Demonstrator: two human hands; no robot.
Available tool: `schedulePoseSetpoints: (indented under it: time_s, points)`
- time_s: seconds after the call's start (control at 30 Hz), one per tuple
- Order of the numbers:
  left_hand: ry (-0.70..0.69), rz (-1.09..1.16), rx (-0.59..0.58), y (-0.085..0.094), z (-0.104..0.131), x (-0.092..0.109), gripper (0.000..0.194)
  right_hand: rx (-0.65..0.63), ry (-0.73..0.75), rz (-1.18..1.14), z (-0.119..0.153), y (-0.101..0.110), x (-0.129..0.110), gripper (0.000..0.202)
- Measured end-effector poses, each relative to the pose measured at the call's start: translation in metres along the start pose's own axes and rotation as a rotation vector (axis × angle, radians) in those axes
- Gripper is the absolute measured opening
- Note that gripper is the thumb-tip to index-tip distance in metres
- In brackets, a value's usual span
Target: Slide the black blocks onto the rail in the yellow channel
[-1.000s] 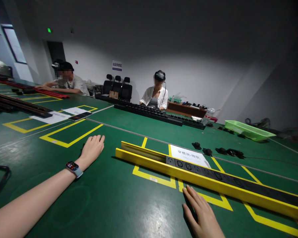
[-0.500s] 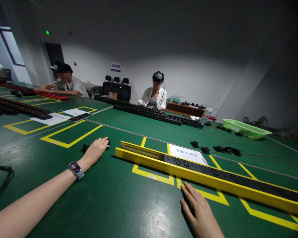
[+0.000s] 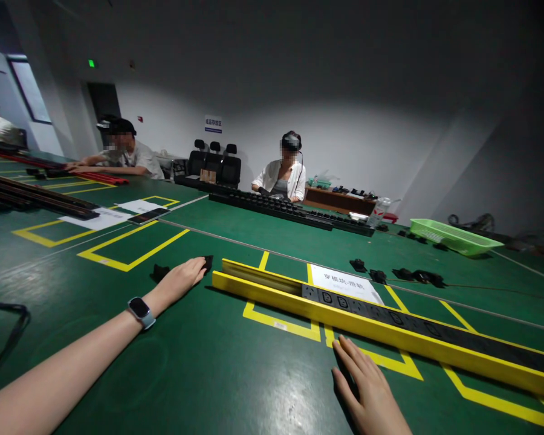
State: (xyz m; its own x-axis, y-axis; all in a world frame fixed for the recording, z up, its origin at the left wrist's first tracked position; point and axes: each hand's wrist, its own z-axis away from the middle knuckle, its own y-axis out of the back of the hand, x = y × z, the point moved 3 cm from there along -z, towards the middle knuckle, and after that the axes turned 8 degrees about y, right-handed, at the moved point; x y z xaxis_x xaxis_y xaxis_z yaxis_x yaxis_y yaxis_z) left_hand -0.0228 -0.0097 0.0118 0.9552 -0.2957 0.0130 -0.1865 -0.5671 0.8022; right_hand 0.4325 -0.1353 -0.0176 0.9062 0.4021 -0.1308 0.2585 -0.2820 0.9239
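My left hand (image 3: 181,281), with a watch on its wrist, is closed on a small black socket module (image 3: 208,262), mostly hidden by the fingers. It is just left of the open end of a yellow rail (image 3: 263,294), apart from it. Black socket modules (image 3: 342,302) sit in the rail's channel; its left end is unfilled. Behind my left hand lies another black piece (image 3: 159,272). On the near side of the rail my right hand (image 3: 367,380) rests palm down, fingers extended, holding nothing.
A labelled paper (image 3: 344,283) lies behind the rail. Several loose black parts (image 3: 417,277) and a green basket (image 3: 456,237) are farther right. A phone (image 3: 148,215) lies left, near dark rails (image 3: 36,194). Across the green table sits a person (image 3: 281,175) behind black assemblies (image 3: 272,205).
My left hand has moved slightly right toward the rail's open end, and more of the black module shows at its fingertips. My right hand stays nearly still. The view has shifted a little.
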Motion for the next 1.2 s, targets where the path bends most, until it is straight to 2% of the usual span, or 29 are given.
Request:
schedulePoseSetpoints:
  time_s: [0.23,0.47,0.67,0.97,1.2]
  points:
    - [0.021,-0.011,-0.019,0.004,-0.001,0.002,0.048,-0.029,-0.001,0.014,0.000,0.002,-0.001,0.049]
    - [0.016,0.097,-0.091,0.000,0.000,-0.001,0.042,-0.008,0.024,0.015,0.000,0.000,0.000,0.047]
    - [0.029,0.120,-0.133,-0.003,0.002,-0.003,0.044,-0.031,0.019,0.032,-0.001,0.000,-0.001,0.048]
    - [-0.013,0.143,-0.064,0.008,0.000,0.007,0.042,-0.039,0.006,0.038,0.000,0.001,-0.001,0.048]
    - [-0.052,0.156,-0.059,0.019,-0.001,0.015,0.036,-0.049,0.006,0.039,-0.001,0.003,-0.003,0.049]
